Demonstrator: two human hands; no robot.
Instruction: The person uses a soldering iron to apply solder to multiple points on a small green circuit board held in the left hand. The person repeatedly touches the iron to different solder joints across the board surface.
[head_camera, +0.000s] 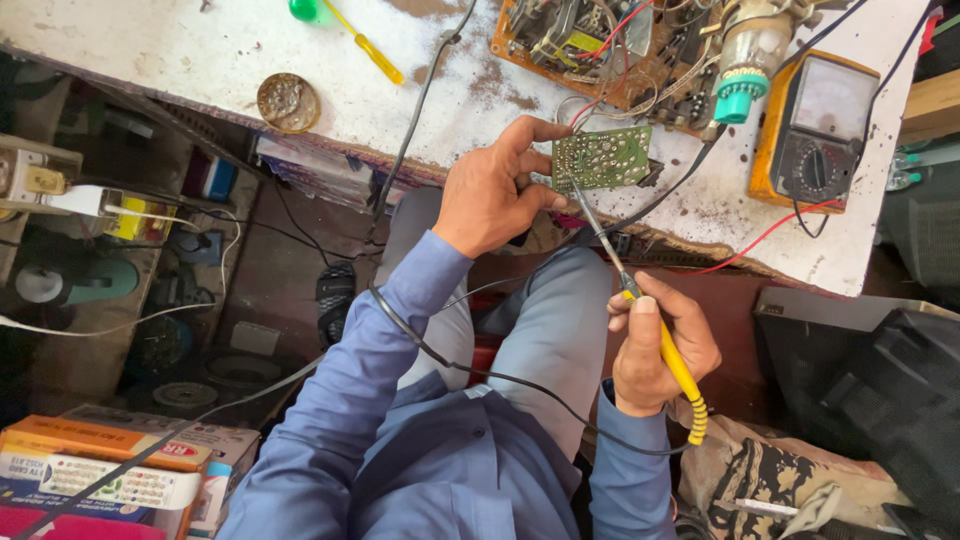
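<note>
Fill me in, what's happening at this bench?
A seated person holds a small green board in the left hand, solder side up, at the edge of the bench. The right hand grips a yellow soldering iron, its tip touching the board. A larger brown board and an analog meter lie on the bench behind.

Bright daylight on white bench top (200, 50); dim underneath, soft shadows; sharp focus, slight wide-angle edge distortion.
</note>
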